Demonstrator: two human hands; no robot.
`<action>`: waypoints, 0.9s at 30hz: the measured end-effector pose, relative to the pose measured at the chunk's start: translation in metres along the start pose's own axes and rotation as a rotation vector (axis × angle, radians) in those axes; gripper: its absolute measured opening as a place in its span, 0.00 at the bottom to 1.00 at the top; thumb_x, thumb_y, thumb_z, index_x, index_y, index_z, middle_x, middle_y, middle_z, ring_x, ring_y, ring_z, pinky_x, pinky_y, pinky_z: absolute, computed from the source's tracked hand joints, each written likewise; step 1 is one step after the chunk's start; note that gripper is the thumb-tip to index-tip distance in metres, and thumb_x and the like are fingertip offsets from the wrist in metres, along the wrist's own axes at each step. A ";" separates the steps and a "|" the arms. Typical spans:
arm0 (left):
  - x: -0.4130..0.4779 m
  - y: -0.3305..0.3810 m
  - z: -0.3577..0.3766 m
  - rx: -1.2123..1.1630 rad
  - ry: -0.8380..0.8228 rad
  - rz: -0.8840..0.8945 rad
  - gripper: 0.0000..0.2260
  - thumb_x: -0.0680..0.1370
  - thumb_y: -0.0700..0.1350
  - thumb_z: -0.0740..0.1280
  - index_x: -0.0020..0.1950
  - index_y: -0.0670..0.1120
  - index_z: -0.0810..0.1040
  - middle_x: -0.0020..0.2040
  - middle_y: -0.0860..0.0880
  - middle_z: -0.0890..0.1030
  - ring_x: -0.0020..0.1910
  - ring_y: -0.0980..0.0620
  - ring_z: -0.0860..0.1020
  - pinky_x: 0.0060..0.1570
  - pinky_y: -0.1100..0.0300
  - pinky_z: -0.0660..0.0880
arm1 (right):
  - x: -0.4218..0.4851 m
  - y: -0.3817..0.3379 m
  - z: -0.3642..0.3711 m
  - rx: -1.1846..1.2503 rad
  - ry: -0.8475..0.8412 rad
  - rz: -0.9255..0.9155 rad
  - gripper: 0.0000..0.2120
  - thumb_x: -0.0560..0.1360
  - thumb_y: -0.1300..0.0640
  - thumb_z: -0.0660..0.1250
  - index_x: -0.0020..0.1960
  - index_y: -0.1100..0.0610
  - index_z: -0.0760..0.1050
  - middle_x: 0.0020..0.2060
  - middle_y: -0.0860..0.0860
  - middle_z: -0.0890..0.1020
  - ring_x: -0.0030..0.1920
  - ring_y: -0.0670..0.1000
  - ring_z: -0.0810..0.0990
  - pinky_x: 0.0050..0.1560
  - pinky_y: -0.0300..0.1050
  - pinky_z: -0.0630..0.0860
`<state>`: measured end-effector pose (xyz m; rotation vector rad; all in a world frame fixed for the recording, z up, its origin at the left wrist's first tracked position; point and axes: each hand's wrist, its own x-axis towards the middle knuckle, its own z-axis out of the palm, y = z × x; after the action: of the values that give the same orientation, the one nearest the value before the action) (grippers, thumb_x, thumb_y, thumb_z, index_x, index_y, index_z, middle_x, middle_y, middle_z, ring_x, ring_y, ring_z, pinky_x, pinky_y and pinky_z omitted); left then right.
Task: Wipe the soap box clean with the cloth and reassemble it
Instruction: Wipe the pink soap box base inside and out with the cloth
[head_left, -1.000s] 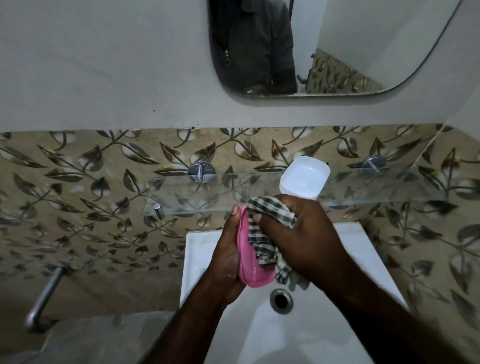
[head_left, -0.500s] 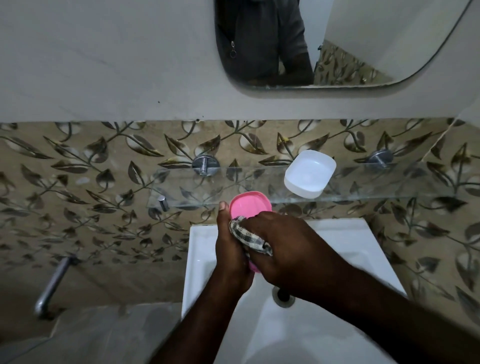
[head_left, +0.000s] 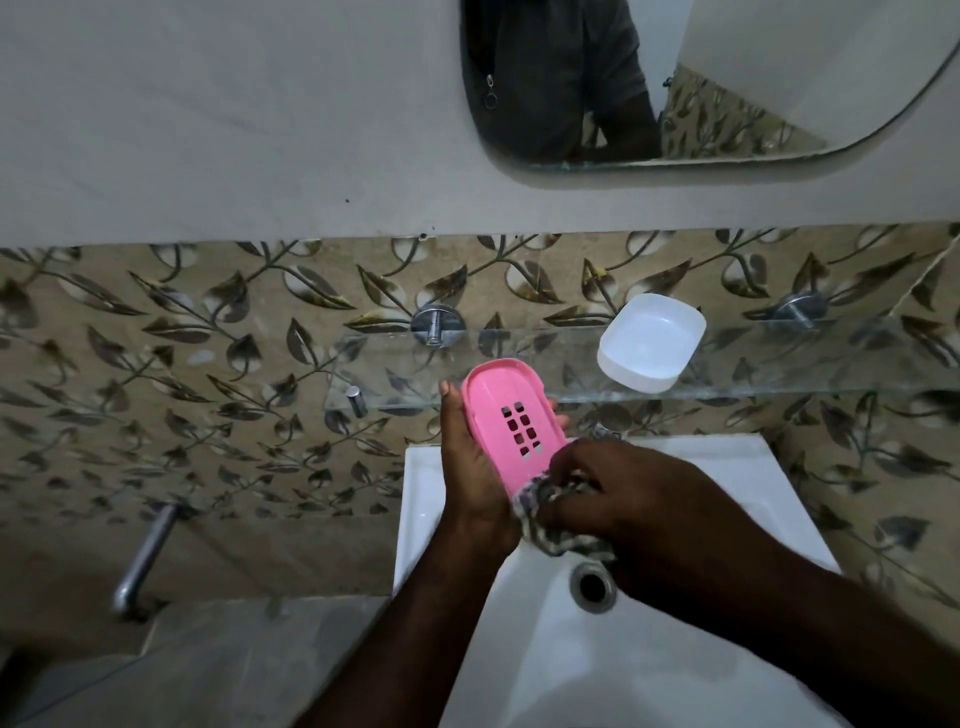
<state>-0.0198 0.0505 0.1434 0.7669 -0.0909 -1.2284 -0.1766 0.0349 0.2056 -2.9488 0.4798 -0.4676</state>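
Soap box work right over the white sink (head_left: 441, 499), drain (head_left: 592, 584) below the wrists. The right hand (head_left: 618, 499) has its fingers bunched tight on the checked cloth (head_left: 545, 525), pressing it against the near end of the pink tray (head_left: 511, 415). The left hand (head_left: 475, 467) cradles that pink tray from the side, fingers wrapped round its edge, slotted face up and tilted. Farther back, the white soap box shell (head_left: 649, 340) sits alone on the glass shelf (head_left: 779, 364), well apart from the hands. Above, a mirror (head_left: 779, 104) on the wall.
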 end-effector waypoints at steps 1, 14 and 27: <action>-0.001 0.001 0.000 0.006 -0.021 -0.010 0.36 0.70 0.71 0.56 0.47 0.41 0.86 0.45 0.37 0.82 0.44 0.41 0.79 0.51 0.48 0.74 | 0.001 0.003 -0.003 0.046 0.091 0.034 0.11 0.72 0.57 0.67 0.52 0.48 0.81 0.49 0.50 0.82 0.46 0.53 0.82 0.38 0.42 0.79; -0.016 0.005 -0.002 0.113 -0.324 -0.018 0.34 0.74 0.65 0.56 0.69 0.42 0.72 0.63 0.36 0.78 0.62 0.37 0.76 0.61 0.41 0.73 | 0.022 0.002 -0.024 0.724 0.364 0.492 0.04 0.73 0.57 0.74 0.48 0.52 0.84 0.37 0.45 0.86 0.39 0.42 0.85 0.41 0.44 0.83; -0.016 0.010 -0.003 0.204 -0.301 0.058 0.28 0.74 0.65 0.57 0.71 0.55 0.72 0.60 0.37 0.78 0.56 0.42 0.77 0.58 0.45 0.74 | 0.025 -0.009 0.003 0.652 0.022 0.317 0.06 0.77 0.56 0.69 0.49 0.47 0.83 0.39 0.43 0.85 0.37 0.44 0.84 0.40 0.48 0.82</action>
<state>-0.0167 0.0670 0.1523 0.7438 -0.4879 -1.2843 -0.1510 0.0354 0.2114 -2.2014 0.6372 -0.4986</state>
